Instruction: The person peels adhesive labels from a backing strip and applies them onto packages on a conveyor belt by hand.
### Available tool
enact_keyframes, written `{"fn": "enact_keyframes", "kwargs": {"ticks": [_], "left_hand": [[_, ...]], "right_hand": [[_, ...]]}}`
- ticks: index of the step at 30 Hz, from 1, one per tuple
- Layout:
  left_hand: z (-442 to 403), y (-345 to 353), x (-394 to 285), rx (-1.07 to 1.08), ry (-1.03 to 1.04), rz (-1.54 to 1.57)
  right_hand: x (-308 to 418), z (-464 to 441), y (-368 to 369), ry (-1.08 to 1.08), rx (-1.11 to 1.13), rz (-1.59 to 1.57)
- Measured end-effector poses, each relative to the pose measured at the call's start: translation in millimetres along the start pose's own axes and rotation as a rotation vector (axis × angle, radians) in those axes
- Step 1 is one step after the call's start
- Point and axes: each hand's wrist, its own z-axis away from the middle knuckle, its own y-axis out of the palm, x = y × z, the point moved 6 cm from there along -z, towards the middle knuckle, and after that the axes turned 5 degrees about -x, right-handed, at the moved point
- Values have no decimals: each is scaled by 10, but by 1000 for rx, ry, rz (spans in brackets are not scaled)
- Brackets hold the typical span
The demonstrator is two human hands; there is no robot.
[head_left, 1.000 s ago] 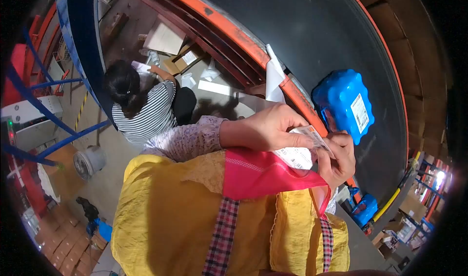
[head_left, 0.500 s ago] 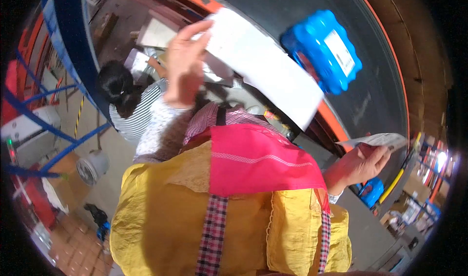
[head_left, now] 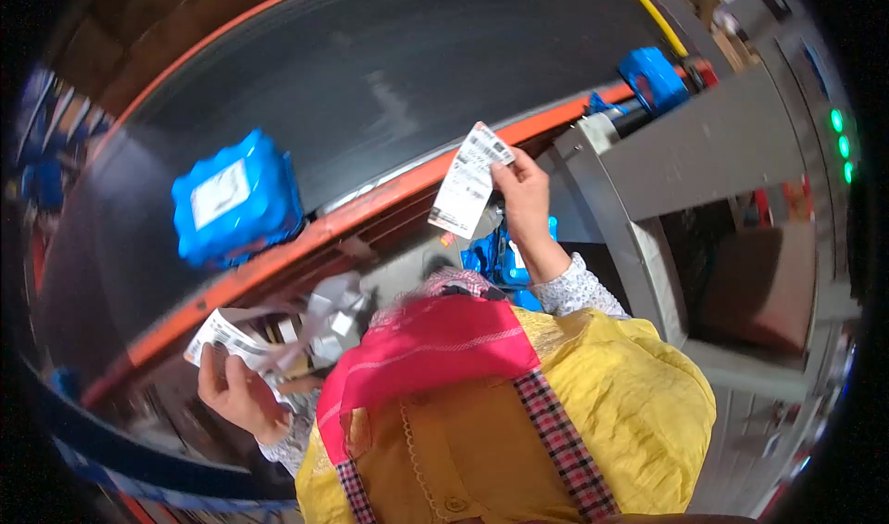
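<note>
near the orange edge (head_left: 374, 206), left hand (head_left: 243, 396) and right hand (head_left: 526, 202) hold labels (head_left: 469, 183).

Dim fisheye edges, seemingly slight blur.

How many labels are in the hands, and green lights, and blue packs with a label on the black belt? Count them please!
Labels, one in the left hand and one in the right hand: 2
Green lights: 3
Labelled blue pack on the black belt: 1
Total: 6
</note>
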Motion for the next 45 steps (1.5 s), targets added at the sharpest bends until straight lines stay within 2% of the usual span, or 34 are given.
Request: {"fn": "enact_keyframes", "kwargs": {"ticks": [1,2,4,5,7,8,9,11,13,15,16,18,20,23,25,26,28,29,31,33,36,38,41,44,45], "left_hand": [[79,334,-42,27,-28,34],[-864,-471,486,89,-107,65],[-972,-275,827,229,-169,19],[-1003,-222,1023,259,-104,-25],[-1005,-61,973,356,-86,-213],[-946,80,949,465,-110,-225],[-909,160,961,550,-142,-237],[-840,203,972,652,-216,-266],[-801,432,853,940,-7,-199],[-706,549,772,1153,-57,-57],[-564,865,999,1138,-65,15],[-509,970,1069,1109,-8,105],[-398,1062,1167,1088,59,52],[-282,1088,1287,1042,114,-44],[-370,1057,1253,908,164,-130],[-427,1006,1178,780,222,-188],[-633,934,1042,585,319,-284],[-740,924,974,567,359,-282],[-976,1011,912,696,439,-174],[-1034,1191,1033,801,248,-96],[-1066,1623,919,949,637,-138],[-910,2037,736,953,873,-30],[-594,2509,293,1010,986,322],[-373,2757,49,988,958,378],[-351,2783,-31,969,929,382]], "right_hand": [[26,-123,-192,15,-5,2],[-417,293,867,-4,-55,118],[-564,263,832,-12,-104,167],[-575,248,825,-14,-120,163],[-612,311,819,-39,-155,153],[-657,293,816,-33,-142,150],[-694,293,790,-56,-161,286],[-749,295,838,-83,-134,336],[-843,282,901,17,-106,193],[-893,287,928,44,-82,177],[-1188,74,718,84,-99,94],[-1296,-60,686,103,-52,85],[-1407,-249,579,115,34,72],[-1367,-312,677,119,26,23],[-1279,-294,806,135,22,45],[-1316,-344,758,124,117,57],[-1330,-355,755,126,132,51],[-1355,-377,722,132,144,34],[-1357,-388,705,134,147,16],[-1361,-395,668,123,148,6],[-1309,-444,569,87,99,7],[-1297,-572,284,61,57,26],[-1052,-514,24,-25,-100,-48],[-1037,-505,-510,-64,-174,-2],[-1013,-370,-573,-20,-278,37]]}}
